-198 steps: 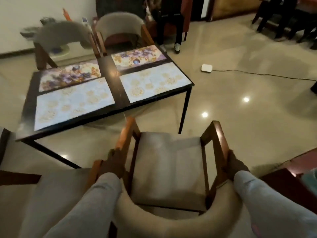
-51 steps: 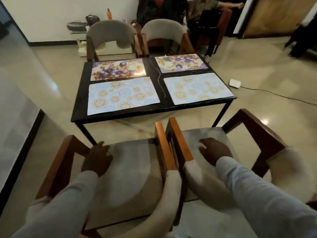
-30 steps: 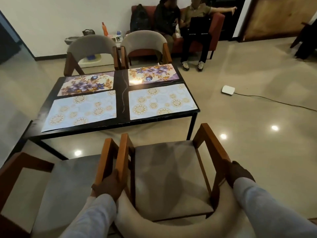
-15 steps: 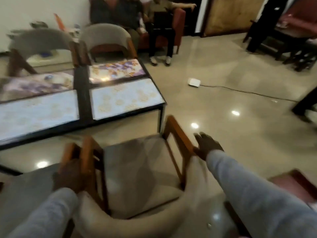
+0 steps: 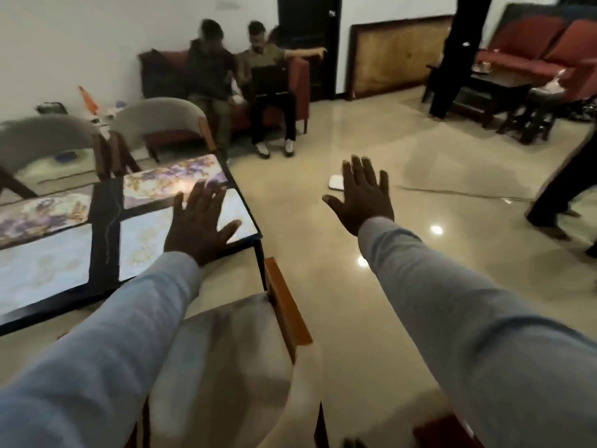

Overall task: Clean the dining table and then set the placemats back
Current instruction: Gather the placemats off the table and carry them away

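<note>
The black dining table (image 5: 105, 218) stands at the left with placemats laid flat on it: pale gold-patterned ones (image 5: 42, 263) on the near side, purple floral ones (image 5: 171, 177) on the far side. My left hand (image 5: 197, 221) is raised in the air with fingers spread, in front of the table's right near corner, and holds nothing. My right hand (image 5: 363, 197) is lifted over the floor, also spread and empty. Below my arms is a wooden chair (image 5: 284, 305) with a grey seat.
Two grey-backed chairs (image 5: 158, 121) stand at the table's far side. Two people sit on a red sofa (image 5: 298, 82) at the back wall. A white box (image 5: 336, 182) with a cable lies on the glossy floor. A person's legs (image 5: 555, 195) are at the right, dark furniture beyond.
Both hands have left the chair's arms and risen, fingers spread, in front of me. The view has swung right and up, so the table sits farther left.
</note>
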